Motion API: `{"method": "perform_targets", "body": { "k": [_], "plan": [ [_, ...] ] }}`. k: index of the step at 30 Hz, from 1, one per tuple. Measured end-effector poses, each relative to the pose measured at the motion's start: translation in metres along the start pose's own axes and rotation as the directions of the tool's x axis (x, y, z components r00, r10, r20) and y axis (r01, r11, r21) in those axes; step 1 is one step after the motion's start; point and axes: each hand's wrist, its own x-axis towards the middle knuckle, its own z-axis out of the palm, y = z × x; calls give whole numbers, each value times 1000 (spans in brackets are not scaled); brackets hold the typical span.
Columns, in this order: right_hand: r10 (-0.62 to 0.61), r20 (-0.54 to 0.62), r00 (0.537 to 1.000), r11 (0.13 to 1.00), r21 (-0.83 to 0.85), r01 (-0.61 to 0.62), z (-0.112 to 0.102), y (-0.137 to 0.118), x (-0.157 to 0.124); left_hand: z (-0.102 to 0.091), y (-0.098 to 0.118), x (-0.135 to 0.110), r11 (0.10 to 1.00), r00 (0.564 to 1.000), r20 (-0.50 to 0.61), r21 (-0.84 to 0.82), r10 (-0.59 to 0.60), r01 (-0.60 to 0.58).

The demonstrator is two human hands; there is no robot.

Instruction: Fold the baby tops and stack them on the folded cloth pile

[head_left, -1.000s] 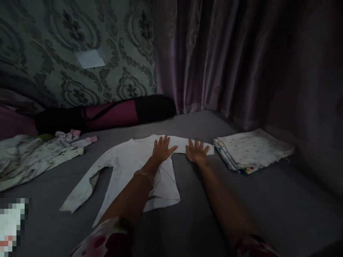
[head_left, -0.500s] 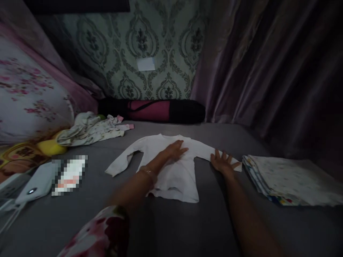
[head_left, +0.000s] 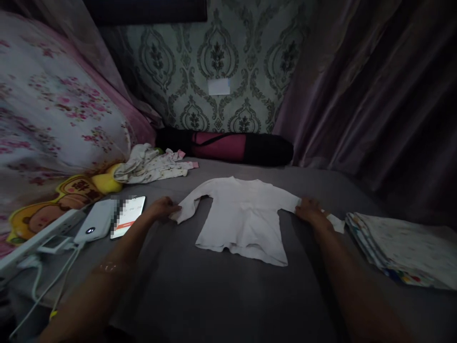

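A small white long-sleeved shirt [head_left: 246,214] lies spread flat on the grey bed sheet [head_left: 221,295], neck towards the wall and hem towards me. At the cuff of its left-hand sleeve, my left hand [head_left: 163,208] has its fingers closed on the cloth edge. My right hand [head_left: 312,212] is over the other sleeve, fingers bent together on the fabric; the cuff sticks out past the hand. Part of that sleeve is hidden under the palm.
Folded cloths [head_left: 407,243] are stacked at right. At left are a phone [head_left: 129,221], a white power bank [head_left: 95,220], a power strip [head_left: 59,228] with cables and a yellow cushion [head_left: 76,195]. Crumpled clothes [head_left: 153,164] and a black-and-pink roll bag [head_left: 224,146] lie farther back.
My left hand has left the shirt's chest and moved left to the sleeve cuff. The right hand's spread fingers have drawn together on the other sleeve. The view has shifted left.
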Motion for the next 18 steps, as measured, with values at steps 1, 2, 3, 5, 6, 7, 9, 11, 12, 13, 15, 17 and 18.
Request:
{"method": "perform_targets", "body": {
  "k": [1,2,3,5,6,7,9,11,12,13,15,17,18],
  "plan": [
    [-46,-22,999,999,-12,46,-1,-9,-1,1,1,-4,999,1000,18,-32,-3,3],
    [-89,-34,995,996,-20,89,-2,-20,-3,2,4,-7,998,999,40,-55,-11,13],
    [-128,-40,991,992,-22,127,-2,-31,-5,3,7,-10,997,998,60,-72,-21,25],
    [-195,-53,979,981,-23,194,0,-56,-9,3,13,-13,993,995,88,-104,-38,47],
    [-233,-59,971,972,-24,232,1,-68,-11,3,14,-14,989,994,97,-134,-42,55],
    [-278,-64,959,961,-23,277,3,-81,-13,3,15,-14,981,994,101,-186,-33,51],
    [-368,-62,928,930,-19,368,8,-105,-17,0,13,-11,943,995,104,-331,5,30],
    [-445,-53,894,895,-8,445,11,-129,-20,-7,8,-6,881,995,93,-473,43,6],
    [-477,-52,878,879,0,477,13,-141,-21,-12,6,-3,850,996,79,-527,49,0],
    [-507,-52,860,861,12,509,15,-153,-22,-18,3,-1,823,997,55,-568,48,-8],
    [-565,-52,823,823,41,567,18,-176,-24,-31,-1,4,777,999,-14,-628,36,-37],
    [-610,-54,791,788,64,612,22,-199,-25,-43,-4,8,745,996,-94,-664,-7,-57],
    [-626,-56,778,775,69,628,24,-210,-26,-47,-6,10,736,991,-128,-673,-30,-65]
  ]
}}
